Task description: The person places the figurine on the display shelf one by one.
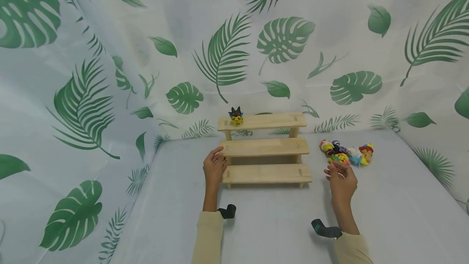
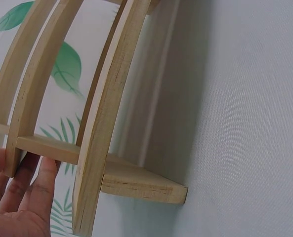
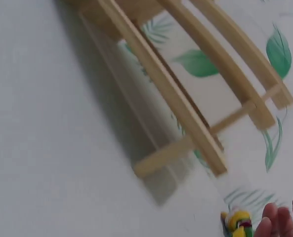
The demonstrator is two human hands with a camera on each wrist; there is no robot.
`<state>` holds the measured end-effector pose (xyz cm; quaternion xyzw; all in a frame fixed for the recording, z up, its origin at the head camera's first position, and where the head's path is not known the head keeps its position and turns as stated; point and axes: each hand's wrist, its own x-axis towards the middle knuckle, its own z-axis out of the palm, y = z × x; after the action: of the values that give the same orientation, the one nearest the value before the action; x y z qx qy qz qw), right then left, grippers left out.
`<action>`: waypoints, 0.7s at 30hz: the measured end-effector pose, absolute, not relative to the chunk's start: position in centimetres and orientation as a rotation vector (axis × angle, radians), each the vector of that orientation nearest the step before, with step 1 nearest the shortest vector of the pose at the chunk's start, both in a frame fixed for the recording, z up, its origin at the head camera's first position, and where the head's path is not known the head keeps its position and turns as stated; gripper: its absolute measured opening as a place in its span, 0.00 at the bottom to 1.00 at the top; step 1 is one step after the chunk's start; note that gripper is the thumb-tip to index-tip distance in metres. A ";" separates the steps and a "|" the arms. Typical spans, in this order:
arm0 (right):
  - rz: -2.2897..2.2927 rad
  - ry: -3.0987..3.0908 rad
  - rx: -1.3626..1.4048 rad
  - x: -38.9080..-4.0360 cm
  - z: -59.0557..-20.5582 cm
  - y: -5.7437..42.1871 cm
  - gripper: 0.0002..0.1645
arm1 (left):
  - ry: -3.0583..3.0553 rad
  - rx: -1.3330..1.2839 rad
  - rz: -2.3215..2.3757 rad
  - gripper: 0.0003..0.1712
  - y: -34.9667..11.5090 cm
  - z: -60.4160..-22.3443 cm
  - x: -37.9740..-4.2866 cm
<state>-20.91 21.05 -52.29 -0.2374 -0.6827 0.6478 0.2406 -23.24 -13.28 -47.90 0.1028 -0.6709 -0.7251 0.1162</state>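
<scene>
As left fingers (image 2: 43, 185) grip, the shelf (image 1: 264, 147) runs crosswise.

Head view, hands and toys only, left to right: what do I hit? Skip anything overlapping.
Left hand → black-and-yellow figurine → right hand → red-topped figurine at the far right. The other toys are left out: their place relative to the right hand is unclear.
</scene>
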 end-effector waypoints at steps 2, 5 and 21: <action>1.791 -1.872 -0.747 -20.7 -52.5 22.2 0.17 | -1.966 0.300 -2.124 0.17 -13.2 -47.9 -23.3; 1.867 -1.861 -0.848 -20.5 -52.6 23.5 0.23 | -1.972 0.305 -2.113 0.17 -13.1 -47.8 -23.3; 2.163 -1.739 -1.065 -22.2 -53.2 25.5 0.42 | -1.975 0.344 -2.103 0.17 -12.9 -47.7 -23.0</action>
<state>-22.23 25.52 -53.16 -0.3569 -0.5828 0.7251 0.0843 -23.03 -12.92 -47.68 0.1177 -0.6751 -0.7187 0.1177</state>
